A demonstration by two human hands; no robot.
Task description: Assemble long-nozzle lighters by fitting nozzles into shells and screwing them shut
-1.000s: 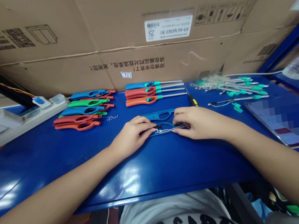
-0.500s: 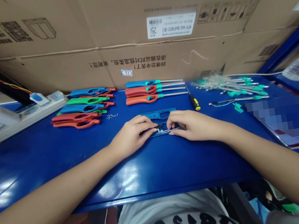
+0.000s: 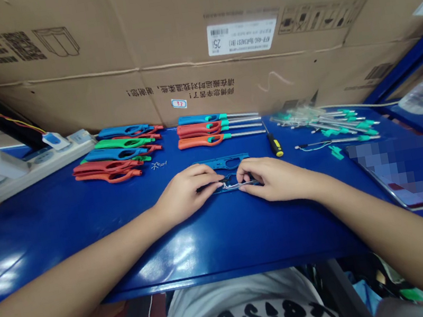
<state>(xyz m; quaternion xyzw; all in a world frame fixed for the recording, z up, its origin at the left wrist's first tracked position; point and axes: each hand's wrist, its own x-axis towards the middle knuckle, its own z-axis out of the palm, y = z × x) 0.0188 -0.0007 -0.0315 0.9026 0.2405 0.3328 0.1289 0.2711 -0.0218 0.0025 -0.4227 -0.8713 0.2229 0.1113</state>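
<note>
A blue lighter handle half (image 3: 231, 176) lies on the table between my hands, with a black part and thin white wires (image 3: 235, 185) in it. My left hand (image 3: 188, 191) is closed at its left end, thumb and index finger pinching by the black part. Curled fingers and thumb of my right hand (image 3: 274, 176) grip the right end, over the wires. The hands cover both ends of this half. Just behind it lies the matching blue handle half (image 3: 220, 164), apart from my fingers.
Handle shells in several colours (image 3: 114, 152) are stacked at left by small screws (image 3: 158, 164). Three assembled lighters (image 3: 203, 141) lie behind my hands. Rightward are a screwdriver (image 3: 274, 144), metal lighter tubes (image 3: 334, 120) and a phone (image 3: 395, 177). A cardboard box (image 3: 176, 35) stands behind.
My right hand has shifted very slightly at the handle half, and the white wires lie a little straighter. My left hand stays in place.
</note>
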